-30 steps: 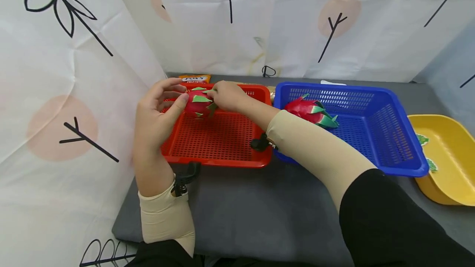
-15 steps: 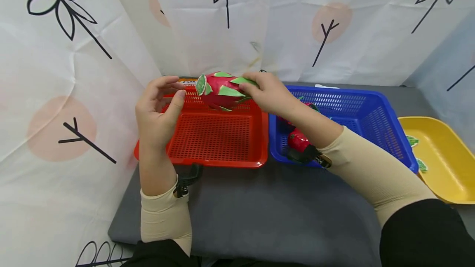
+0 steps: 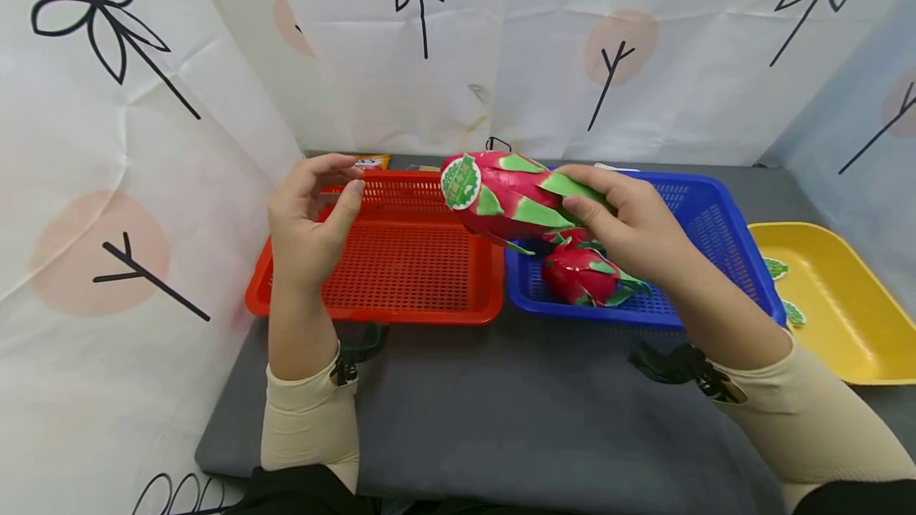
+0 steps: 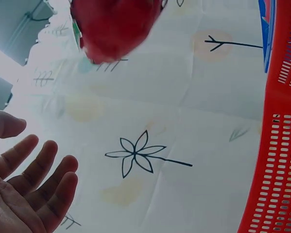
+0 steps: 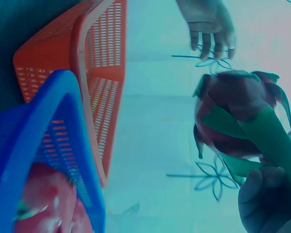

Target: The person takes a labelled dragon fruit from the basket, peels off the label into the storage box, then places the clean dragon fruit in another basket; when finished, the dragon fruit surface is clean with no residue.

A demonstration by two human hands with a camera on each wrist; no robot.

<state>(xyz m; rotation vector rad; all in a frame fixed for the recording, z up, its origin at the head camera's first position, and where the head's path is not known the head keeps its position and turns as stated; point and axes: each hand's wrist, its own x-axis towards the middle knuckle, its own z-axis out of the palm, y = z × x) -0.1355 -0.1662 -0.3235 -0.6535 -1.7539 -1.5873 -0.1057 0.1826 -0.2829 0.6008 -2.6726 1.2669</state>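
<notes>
A red dragon fruit with green scales [image 3: 511, 193] is held in the air by my right hand [image 3: 626, 217], whose fingers and thumb pinch its leafy end. It hangs over the gap between the red and blue baskets, with a round green-and-white sticker on its left end. In the right wrist view, the dragon fruit [image 5: 232, 111] shows dark against the cloth. My left hand [image 3: 309, 221] is raised over the left side of the red basket [image 3: 411, 315], fingers loosely bent, holding nothing. More dragon fruit [image 3: 583, 272] lie in the blue basket [image 3: 737, 237], partly covered by the right hand.
At the far right stands a yellow tray [image 3: 859, 316] with leaf-shaped green stickers on its edge. An orange packet [image 3: 372, 162] sits behind the red basket. A printed white cloth [image 3: 529, 70] walls the back and left of the grey table [image 3: 501, 404].
My right hand has lifted the dragon fruit from above the red basket and carried it right toward the blue basket. The left hand, near it before, has stayed in place.
</notes>
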